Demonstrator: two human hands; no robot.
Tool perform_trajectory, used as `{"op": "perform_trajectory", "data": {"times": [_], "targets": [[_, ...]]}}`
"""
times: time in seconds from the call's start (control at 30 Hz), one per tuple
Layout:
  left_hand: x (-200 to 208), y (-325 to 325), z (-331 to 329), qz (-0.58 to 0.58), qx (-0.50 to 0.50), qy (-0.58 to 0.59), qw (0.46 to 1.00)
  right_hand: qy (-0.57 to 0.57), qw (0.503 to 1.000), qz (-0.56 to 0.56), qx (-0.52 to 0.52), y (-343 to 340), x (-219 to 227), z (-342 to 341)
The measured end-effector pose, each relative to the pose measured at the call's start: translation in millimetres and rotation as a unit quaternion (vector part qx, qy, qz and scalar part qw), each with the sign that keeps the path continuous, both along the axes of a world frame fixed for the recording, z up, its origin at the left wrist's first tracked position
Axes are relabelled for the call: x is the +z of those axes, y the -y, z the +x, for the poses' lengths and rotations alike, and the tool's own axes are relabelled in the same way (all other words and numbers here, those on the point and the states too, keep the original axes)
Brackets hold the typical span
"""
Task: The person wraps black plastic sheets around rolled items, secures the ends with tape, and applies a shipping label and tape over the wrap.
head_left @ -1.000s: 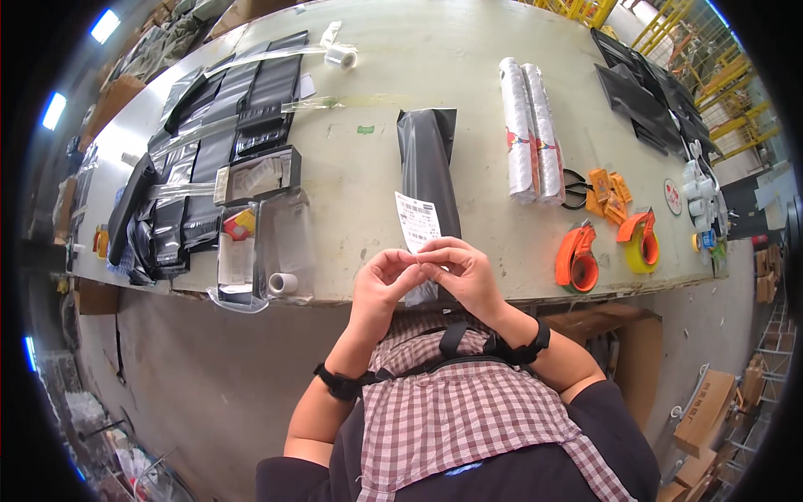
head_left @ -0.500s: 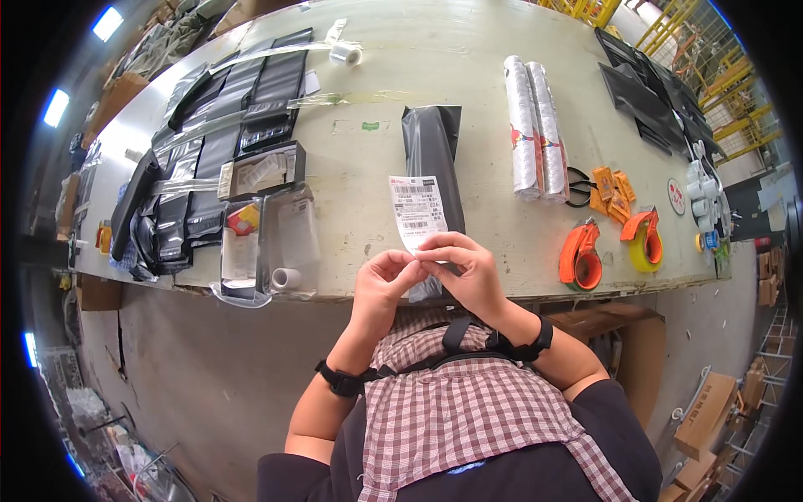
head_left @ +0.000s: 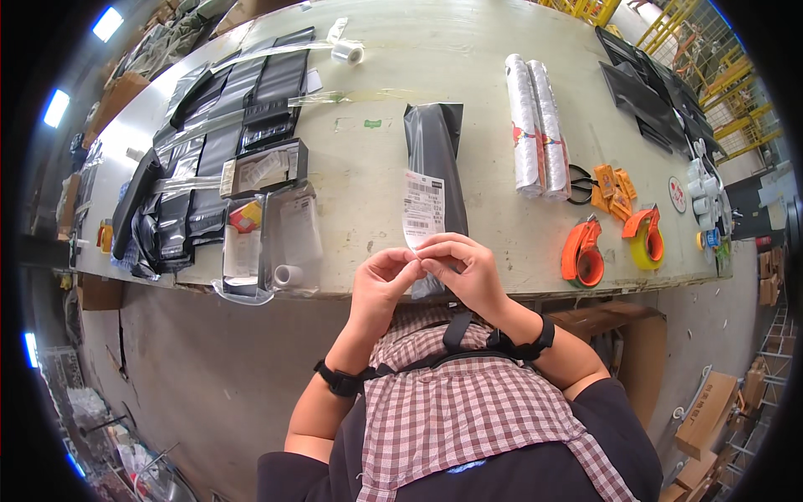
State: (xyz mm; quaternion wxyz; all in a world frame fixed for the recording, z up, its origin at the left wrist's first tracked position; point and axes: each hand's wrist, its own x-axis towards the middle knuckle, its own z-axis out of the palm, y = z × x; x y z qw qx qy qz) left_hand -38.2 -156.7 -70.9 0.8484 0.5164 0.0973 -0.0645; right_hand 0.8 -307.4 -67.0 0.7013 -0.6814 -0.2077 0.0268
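Observation:
A white printed shipping label (head_left: 424, 203) stands out from my fingertips, its near corner pinched between both hands. My left hand (head_left: 383, 283) is closed, thumb and forefinger together at that corner. Right beside it, my right hand (head_left: 466, 269) pinches the same end, fingertips touching the left ones. Behind the label a long, dark grey plastic mailing bag (head_left: 439, 138) lies on the table, its near part hidden by my hands. Whether the label touches the bag I cannot tell.
Two silvery wrapped rolls (head_left: 524, 125) lie to the right, near black-handled scissors (head_left: 580, 185), small orange packets (head_left: 615, 191) and two orange tape dispensers (head_left: 583, 259). On the left are stacked black bags (head_left: 217, 117), an open box (head_left: 288, 163) and a clear plastic bin (head_left: 301, 230).
The label's far end has swung slightly right and come nearer, lying more over the bag. Both hands keep their pinch and have hardly moved.

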Motion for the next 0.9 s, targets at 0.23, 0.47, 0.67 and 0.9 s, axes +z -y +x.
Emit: {"op": "perform_trajectory", "data": {"times": [0.23,0.47,0.67,0.9], "targets": [[6,-1,0,0.294,0.033,0.136,0.945,0.024,0.995,-0.093,-0.005,3,-2,-2],[6,3,2,0.280,0.019,0.136,0.950,-0.196,0.978,0.037,0.058,5,-8,1],[-3,0,2,0.246,0.023,0.085,0.965,-0.340,0.929,0.108,0.102,3,-20,6],[-8,-8,0,0.190,0.061,0.031,0.979,-0.261,0.955,0.076,0.123,-11,-15,7]]}}
